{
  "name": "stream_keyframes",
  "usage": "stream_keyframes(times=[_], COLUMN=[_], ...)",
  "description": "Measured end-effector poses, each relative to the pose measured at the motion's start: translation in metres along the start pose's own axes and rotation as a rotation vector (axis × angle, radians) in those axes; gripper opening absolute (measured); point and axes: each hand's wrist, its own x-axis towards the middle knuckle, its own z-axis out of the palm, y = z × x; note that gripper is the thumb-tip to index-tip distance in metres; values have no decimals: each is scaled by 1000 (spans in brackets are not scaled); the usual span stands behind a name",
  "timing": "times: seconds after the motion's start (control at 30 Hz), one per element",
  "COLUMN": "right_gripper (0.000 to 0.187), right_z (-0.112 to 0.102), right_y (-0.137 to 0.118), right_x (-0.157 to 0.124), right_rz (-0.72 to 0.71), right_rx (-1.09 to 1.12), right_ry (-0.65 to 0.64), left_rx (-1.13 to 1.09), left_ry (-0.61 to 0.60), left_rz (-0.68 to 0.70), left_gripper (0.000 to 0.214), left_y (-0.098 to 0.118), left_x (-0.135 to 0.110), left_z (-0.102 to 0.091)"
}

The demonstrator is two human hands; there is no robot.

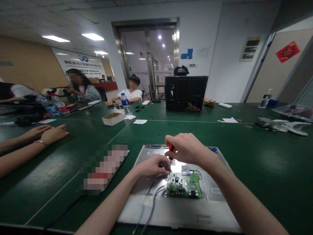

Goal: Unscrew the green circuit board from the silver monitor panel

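Observation:
A flat metal display panel (181, 212) lies on the green table in front of me, with a green circuit board (184, 185) on its back. My right hand (187, 148) grips an orange-and-black screwdriver (172, 148) held upright, its shaft reaching down to the board's upper left corner. Close to the tip, my left hand (155, 165) has its fingers bent together at that same corner; whatever they pinch is hidden. Dark cables (153, 204) run from the board's left side toward the panel's near edge.
Left of the panel lies a flat, pixelated object (107, 169). Another person's hands (52, 133) rest on the table at far left. Farther back are an open white box (112, 119), a water bottle (126, 102), a black computer case (186, 94) and papers (228, 120). Several people sit around.

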Motion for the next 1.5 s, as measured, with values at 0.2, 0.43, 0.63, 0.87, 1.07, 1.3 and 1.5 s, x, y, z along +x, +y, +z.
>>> stream_keyframes(times=[0.2,0.43,0.63,0.87,1.07,1.3,1.5], right_gripper=[22,22,23,23,24,24,22], right_z=[-2,-5,-9,-10,-11,-14,-16], right_y=[2,4,6,6,5,4,2], right_x=[0,-2,-3,-2,-3,-5,-7], right_rz=[15,27,48,52,33,17,-24], right_rx=[-20,-15,-37,-36,-27,-12,-5], right_ry=[4,-1,-7,-12,3,12,37], left_rx=[37,231,394,523,277,203,241], left_ry=[5,115,135,313,496,472,478], left_rz=[33,-50,-73,-179,-80,5,-24], left_gripper=[18,18,15,19,13,17,17], left_y=[5,-2,4,32,36,28,20], left_x=[-8,-10,-11,-46,-64,-62,-61], left_z=[-9,-12,-6,17,55,76,81])
